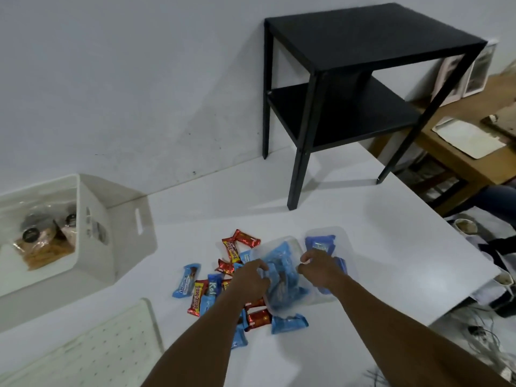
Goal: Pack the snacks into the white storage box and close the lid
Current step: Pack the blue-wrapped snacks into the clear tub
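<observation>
The white storage box (122, 236) stands open at the left of the white table, with bagged snacks (42, 247) inside. Its white perforated lid (92, 350) lies flat at the lower left. A pile of red and blue wrapped snack bars (206, 289) is spread over the table's middle. Just right of the pile sits a clear plastic container (287, 297) full of blue wrapped snacks, and a second clear part (326, 236) with blue packs lies behind it. My left hand (251, 277) curls its fingers over the container's left rim. My right hand (321, 268) grips its right rim.
A black two-shelf side table (360, 88) stands on the white table at the back right, against the wall. The white table's right edge (458, 308) drops to a floor with cables and bags. A wooden desk (474, 152) lies beyond it.
</observation>
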A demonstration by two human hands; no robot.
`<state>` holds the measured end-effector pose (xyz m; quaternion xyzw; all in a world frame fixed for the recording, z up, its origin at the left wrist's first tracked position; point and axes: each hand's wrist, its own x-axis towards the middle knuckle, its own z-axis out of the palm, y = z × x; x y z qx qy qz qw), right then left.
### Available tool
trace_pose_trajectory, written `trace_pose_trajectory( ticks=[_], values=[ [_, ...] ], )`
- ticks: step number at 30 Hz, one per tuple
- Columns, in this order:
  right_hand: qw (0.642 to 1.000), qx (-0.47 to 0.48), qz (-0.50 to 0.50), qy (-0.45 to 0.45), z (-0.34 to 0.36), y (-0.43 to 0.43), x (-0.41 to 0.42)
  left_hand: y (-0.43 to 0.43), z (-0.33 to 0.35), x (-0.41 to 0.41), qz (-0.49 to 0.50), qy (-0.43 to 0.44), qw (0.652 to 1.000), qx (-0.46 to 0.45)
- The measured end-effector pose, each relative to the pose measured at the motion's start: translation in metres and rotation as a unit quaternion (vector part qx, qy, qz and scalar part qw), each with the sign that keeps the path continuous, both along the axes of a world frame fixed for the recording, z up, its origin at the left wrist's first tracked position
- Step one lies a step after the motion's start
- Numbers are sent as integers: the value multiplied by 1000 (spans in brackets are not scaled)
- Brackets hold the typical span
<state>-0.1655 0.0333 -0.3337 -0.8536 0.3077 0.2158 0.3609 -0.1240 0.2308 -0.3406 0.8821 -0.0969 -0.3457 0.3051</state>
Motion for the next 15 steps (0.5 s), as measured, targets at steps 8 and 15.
trace_pose_trajectory(
  ticks=[8, 15],
  values=[
    [996, 25, 47, -74, 2, 7, 8, 2, 15, 10, 51, -36, 998, -14],
    [988, 13, 34, -153, 36, -28, 19, -28, 46, 31, 38, -85, 993, -69]
  ],
)
